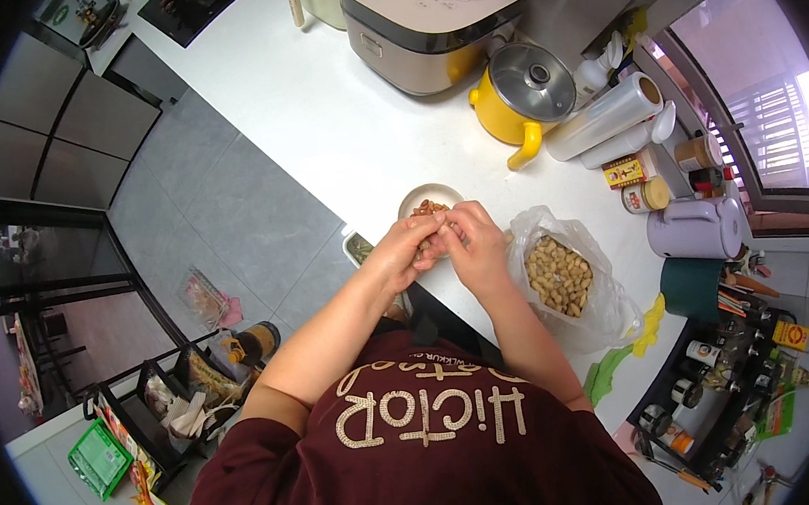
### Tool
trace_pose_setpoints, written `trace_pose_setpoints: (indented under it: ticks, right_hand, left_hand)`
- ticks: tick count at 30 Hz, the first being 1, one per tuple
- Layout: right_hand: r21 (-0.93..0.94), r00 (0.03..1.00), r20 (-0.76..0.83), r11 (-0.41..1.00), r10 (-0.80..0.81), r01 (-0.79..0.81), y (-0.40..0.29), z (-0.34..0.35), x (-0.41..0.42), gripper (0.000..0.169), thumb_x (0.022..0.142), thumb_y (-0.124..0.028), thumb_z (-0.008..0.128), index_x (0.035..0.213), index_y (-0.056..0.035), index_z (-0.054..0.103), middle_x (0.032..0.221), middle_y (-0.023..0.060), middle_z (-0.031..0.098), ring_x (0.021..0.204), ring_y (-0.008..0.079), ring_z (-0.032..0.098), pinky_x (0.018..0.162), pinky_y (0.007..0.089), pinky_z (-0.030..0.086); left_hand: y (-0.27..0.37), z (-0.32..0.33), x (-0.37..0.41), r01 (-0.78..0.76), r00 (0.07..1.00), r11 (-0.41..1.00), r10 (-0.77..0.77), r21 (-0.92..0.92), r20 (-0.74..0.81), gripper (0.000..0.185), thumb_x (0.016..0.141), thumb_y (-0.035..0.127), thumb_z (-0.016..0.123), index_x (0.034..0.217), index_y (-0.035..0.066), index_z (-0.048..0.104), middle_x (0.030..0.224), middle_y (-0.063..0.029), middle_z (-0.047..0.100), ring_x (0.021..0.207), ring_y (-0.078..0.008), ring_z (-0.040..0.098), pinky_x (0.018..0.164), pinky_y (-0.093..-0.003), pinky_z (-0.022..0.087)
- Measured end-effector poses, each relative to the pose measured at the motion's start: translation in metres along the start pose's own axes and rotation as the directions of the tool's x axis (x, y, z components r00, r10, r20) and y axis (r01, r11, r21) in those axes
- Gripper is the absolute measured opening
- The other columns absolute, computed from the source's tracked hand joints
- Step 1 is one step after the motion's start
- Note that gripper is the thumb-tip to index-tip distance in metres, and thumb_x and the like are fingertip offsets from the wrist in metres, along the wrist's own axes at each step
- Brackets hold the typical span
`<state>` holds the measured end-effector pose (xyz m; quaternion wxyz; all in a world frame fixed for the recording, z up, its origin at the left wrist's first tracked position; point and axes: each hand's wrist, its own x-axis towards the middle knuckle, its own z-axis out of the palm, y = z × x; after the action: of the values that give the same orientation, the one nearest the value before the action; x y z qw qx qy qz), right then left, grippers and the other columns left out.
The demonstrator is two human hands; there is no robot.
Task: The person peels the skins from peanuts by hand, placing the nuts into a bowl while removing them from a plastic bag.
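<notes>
My left hand [410, 250] and my right hand [474, 243] meet at the near side of a small round bowl [412, 200]. Their fingertips pinch together on something small, probably a peanut, mostly hidden by the fingers. Reddish-brown shelled peanuts [429, 208] lie in the bowl, partly covered by my fingers. Right of my right hand, an open clear plastic bag [608, 307] holds many unshelled peanuts [559, 275]. Below the counter edge, by my left forearm, part of a pale container [355, 248] shows, with dark bits inside.
A yellow pot [504, 110] with a glass lid stands beyond the bowl, beside a rice cooker [423, 49]. Plastic wrap rolls [605, 116], jars and a lilac kettle [695, 229] line the right side. Green and yellow cloths [610, 371] lie near the bag.
</notes>
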<state>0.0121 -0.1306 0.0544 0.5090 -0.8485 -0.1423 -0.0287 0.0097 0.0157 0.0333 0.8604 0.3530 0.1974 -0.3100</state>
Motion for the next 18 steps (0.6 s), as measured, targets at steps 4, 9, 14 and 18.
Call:
trace_pose_setpoints:
  ticks: [4, 9, 14, 18]
  right_hand:
    - [0.032, 1.0, -0.006, 0.999, 0.021, -0.021, 0.0, 0.004, -0.001, 0.012, 0.082, -0.004, 0.061, 0.093, -0.0002, 0.062, 0.094, 0.0129, 0.058, 0.075, 0.0265, 0.062, 0.063, 0.0325, 0.051]
    - [0.031, 0.999, -0.001, 0.999, 0.04, -0.04, 0.002, 0.005, -0.003, 0.013, 0.083, -0.004, 0.06, 0.095, 0.0001, 0.062, 0.094, 0.0127, 0.059, 0.078, 0.0266, 0.061, 0.065, 0.0329, 0.05]
    - [0.033, 0.997, 0.051, 0.998, 0.059, -0.061, 0.009, 0.005, -0.001, 0.015, 0.083, -0.008, 0.062, 0.096, -0.0004, 0.062, 0.093, 0.0138, 0.058, 0.079, 0.0289, 0.06, 0.068, 0.0357, 0.049]
    - [-0.011, 0.999, 0.048, 1.0, 0.017, -0.016, 0.012, 0.002, 0.002, 0.017, 0.083, -0.01, 0.062, 0.098, -0.0017, 0.063, 0.091, 0.015, 0.059, 0.08, 0.0309, 0.06, 0.068, 0.0366, 0.048]
  left_hand:
    - [0.003, -0.007, -0.001, 0.035, 0.998, 0.999, -0.034, -0.005, 0.049, 0.026, 0.093, 0.027, 0.059, 0.082, 0.004, 0.06, 0.063, -0.0013, 0.053, 0.047, -0.0047, 0.04, 0.038, -0.0172, 0.026]
    - [0.009, -0.005, -0.002, 0.095, 0.991, 0.995, -0.092, -0.027, 0.092, 0.025, 0.091, 0.029, 0.062, 0.083, 0.005, 0.062, 0.065, -0.0004, 0.054, 0.047, -0.0044, 0.04, 0.037, -0.017, 0.027]
    - [0.011, -0.012, 0.002, 0.103, 0.992, 0.995, -0.102, -0.006, 0.072, 0.024, 0.092, 0.027, 0.061, 0.086, 0.004, 0.06, 0.066, -0.001, 0.053, 0.048, -0.0053, 0.039, 0.039, -0.0176, 0.026]
    - [0.007, -0.004, -0.002, -0.042, 0.994, 0.999, 0.045, -0.033, 0.104, 0.017, 0.093, 0.021, 0.061, 0.098, 0.004, 0.06, 0.071, 0.0, 0.053, 0.053, -0.0045, 0.039, 0.043, -0.0183, 0.028]
